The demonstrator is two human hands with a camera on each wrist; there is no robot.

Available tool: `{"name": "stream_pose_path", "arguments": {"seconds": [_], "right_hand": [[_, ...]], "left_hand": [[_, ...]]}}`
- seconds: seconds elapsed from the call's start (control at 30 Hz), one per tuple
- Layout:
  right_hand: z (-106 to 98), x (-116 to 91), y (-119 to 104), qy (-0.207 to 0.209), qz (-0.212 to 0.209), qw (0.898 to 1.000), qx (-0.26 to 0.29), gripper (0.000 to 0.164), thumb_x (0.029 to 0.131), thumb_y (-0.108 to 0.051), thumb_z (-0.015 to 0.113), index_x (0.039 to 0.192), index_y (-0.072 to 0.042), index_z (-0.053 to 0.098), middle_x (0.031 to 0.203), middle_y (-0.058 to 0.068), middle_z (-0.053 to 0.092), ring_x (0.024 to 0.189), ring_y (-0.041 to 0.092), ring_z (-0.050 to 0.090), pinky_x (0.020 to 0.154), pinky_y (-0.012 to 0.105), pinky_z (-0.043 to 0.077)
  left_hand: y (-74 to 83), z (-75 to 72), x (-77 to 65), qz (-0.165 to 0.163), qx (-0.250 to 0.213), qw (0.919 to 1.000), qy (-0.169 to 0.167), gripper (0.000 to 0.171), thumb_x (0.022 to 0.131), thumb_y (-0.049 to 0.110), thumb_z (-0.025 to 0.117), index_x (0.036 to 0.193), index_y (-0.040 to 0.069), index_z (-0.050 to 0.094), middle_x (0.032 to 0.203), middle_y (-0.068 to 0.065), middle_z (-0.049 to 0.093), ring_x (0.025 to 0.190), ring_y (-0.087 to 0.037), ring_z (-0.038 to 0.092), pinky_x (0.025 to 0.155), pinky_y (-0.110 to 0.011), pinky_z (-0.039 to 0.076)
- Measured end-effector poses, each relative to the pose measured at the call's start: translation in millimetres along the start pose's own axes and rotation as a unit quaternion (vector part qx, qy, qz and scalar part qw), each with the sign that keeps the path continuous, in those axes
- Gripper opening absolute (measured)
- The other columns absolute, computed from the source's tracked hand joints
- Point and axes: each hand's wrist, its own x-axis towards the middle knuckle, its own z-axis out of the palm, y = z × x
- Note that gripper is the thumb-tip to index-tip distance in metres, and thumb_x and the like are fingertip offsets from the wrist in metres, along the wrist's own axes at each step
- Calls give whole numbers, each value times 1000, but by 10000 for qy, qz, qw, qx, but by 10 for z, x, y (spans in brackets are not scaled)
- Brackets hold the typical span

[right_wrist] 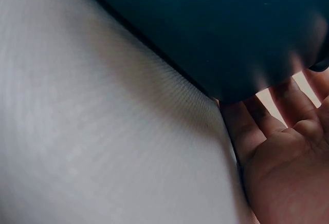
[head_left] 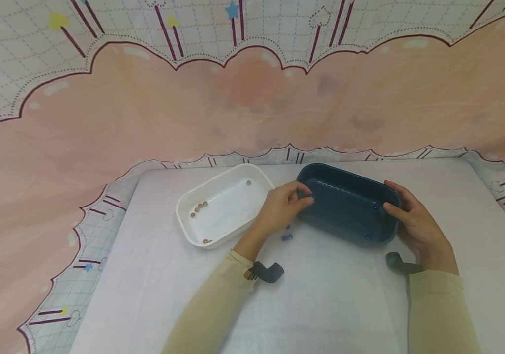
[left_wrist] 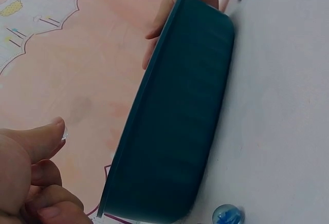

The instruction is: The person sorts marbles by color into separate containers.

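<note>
My left hand (head_left: 281, 206) pinches a small glass marble (left_wrist: 65, 133) between thumb and fingertip, over the left end of the dark blue tray (head_left: 345, 169). The fingers mostly hide this marble in the head view. At the tray's right end my right hand (head_left: 422, 226) grips the rim, thumb over the edge and fingers along the outer wall. Two blue marbles, one marble (head_left: 376, 206) near the right thumb and another marble (head_left: 369, 237) by the front wall, lie inside. Several loose blue marbles (head_left: 286, 237) sit on the table below the left hand.
A white tray (head_left: 182, 223) stands left of the blue one, behind the left forearm. It holds several brownish marbles (head_left: 196, 209) and a pale marble (head_left: 248, 183). Both trays rest on a white-covered table (head_left: 323, 305), with a patterned curtain (head_left: 168, 113) behind.
</note>
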Motion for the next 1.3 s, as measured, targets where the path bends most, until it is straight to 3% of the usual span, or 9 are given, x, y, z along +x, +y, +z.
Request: {"name": "stream_pose_path", "arguments": {"seconds": [0.47, 0.57, 0.67, 0.73, 0.8, 0.87, 1.3], "right_hand": [[5, -5, -6, -33, 14, 10000, 77, 75, 101, -9, 63, 162, -30, 26, 168, -2, 16, 153, 23, 16, 129, 57, 1], [0, -7, -3, -82, -24, 9999, 53, 74, 101, -9, 62, 162, -29, 26, 166, -2, 19, 150, 21, 20, 130, 42, 19], [-5, -2, 1, -88, -44, 10000, -1, 73, 101, -9, 62, 162, -29, 26, 165, -2, 21, 149, 21, 22, 127, 38, 24], [-6, 1, 2, -75, -40, 10000, -29, 74, 101, -9, 62, 162, -29, 26, 166, -1, 20, 150, 21, 21, 129, 40, 21], [-5, 1, -3, -48, -4, 10000, -51, 74, 101, -10, 63, 162, -30, 25, 167, -1, 18, 151, 22, 19, 131, 52, 7], [-4, 1, -5, -34, 13, 10000, -46, 75, 101, -10, 63, 162, -30, 25, 167, -1, 17, 151, 23, 18, 129, 57, 2], [-4, 7, -9, -20, 9, 10000, -28, 75, 100, -9, 64, 162, -31, 26, 167, -1, 19, 151, 23, 19, 129, 58, 2]], "left_hand": [[-20, 5, 16, 157, 55, 9998, 68, 21, 97, 29, 71, 115, 17, 70, 62, 3, 40, 54, -11, 39, 50, -24, 35], [-15, 4, 15, 134, 50, 9999, 62, 21, 97, 29, 71, 115, 17, 70, 62, 3, 40, 54, -11, 40, 50, -24, 34], [-12, 4, 16, 100, 56, 9999, 59, 22, 97, 30, 71, 115, 18, 70, 63, 3, 41, 54, -11, 40, 50, -24, 35], [-14, 6, 18, 94, 66, 9999, 61, 22, 97, 30, 71, 115, 18, 70, 63, 3, 41, 55, -11, 41, 51, -24, 35], [-14, 8, 22, 101, 68, 9999, 60, 22, 97, 30, 71, 116, 17, 70, 64, 3, 42, 55, -11, 41, 51, -23, 35], [-15, 10, 24, 109, 62, 9999, 57, 23, 97, 29, 71, 116, 17, 70, 64, 3, 42, 55, -11, 41, 51, -23, 35], [-40, -3, 14, 99, 74, 9998, 130, 22, 97, 30, 71, 117, 20, 69, 64, 3, 42, 56, -12, 42, 50, -24, 36]]}}
